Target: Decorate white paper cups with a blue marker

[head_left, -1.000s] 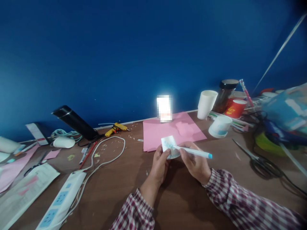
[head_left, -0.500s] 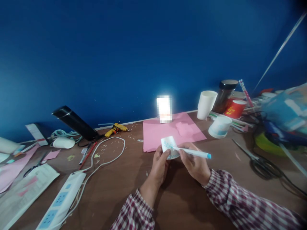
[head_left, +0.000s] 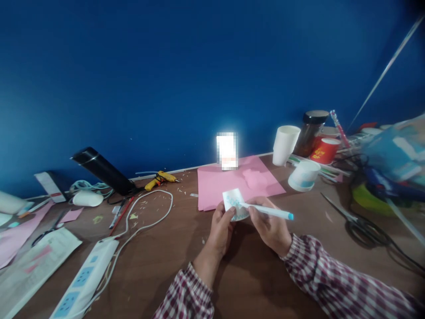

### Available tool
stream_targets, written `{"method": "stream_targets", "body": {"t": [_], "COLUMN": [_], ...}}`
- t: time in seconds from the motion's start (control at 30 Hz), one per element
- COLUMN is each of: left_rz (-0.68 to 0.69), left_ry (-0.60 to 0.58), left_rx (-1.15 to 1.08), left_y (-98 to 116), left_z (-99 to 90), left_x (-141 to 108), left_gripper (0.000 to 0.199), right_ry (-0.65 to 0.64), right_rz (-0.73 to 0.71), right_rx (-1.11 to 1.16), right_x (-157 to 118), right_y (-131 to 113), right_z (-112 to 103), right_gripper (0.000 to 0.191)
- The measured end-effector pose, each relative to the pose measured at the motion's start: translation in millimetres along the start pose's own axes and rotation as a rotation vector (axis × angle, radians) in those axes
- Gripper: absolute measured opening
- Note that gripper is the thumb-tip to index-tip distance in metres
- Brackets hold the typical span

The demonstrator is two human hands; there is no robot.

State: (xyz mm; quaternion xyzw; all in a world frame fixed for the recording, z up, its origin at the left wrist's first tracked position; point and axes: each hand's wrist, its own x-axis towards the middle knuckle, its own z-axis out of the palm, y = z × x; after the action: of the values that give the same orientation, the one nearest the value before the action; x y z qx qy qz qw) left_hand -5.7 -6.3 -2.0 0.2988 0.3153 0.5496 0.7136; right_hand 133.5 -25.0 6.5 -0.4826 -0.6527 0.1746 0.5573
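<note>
My left hand [head_left: 221, 226] is closed on a small white piece [head_left: 233, 198] with light blue marks on it, the thumb lying over its lower part. My right hand [head_left: 270, 223] pinches a white marker [head_left: 274, 212] with a light blue end. The marker's tip meets the white piece or is very close to it. Just beyond both hands lies pink paper [head_left: 215, 190], with a smaller pink piece [head_left: 255, 178] on top.
White cups [head_left: 285, 144], a red cup [head_left: 325, 150] and a dark-lidded jar [head_left: 314, 128] stand at back right. Scissors [head_left: 361, 228] lie right. On the left are a power strip [head_left: 84, 279], a yellow glue gun [head_left: 161, 179] and a black bottle [head_left: 102, 170].
</note>
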Motion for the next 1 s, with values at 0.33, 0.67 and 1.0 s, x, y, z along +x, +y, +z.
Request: {"method": "stream_targets", "body": {"t": [0.33,0.67,1.0], "left_rz": [0.004,0.012,0.012], "left_ry": [0.003,-0.010,-0.005], "left_rx": [0.009,0.005,-0.002], "left_y": [-1.3,-1.1,-1.0], "left_z": [-1.4,-1.0,-0.4], "left_x": [0.5,1.3,1.1], "left_gripper": [0.034,0.032,0.033], "right_ry": [-0.010,-0.017,0.007], "right_rz": [-0.007,-0.002,-0.017], "right_rx": [-0.027,-0.015,0.026], "right_x": [1.3,0.2,-2.6], "right_y": [-1.0,0.5,2.6], "right_z": [-0.6,-1.1,1.8], "right_gripper": [0.012,0.010,0.008]}}
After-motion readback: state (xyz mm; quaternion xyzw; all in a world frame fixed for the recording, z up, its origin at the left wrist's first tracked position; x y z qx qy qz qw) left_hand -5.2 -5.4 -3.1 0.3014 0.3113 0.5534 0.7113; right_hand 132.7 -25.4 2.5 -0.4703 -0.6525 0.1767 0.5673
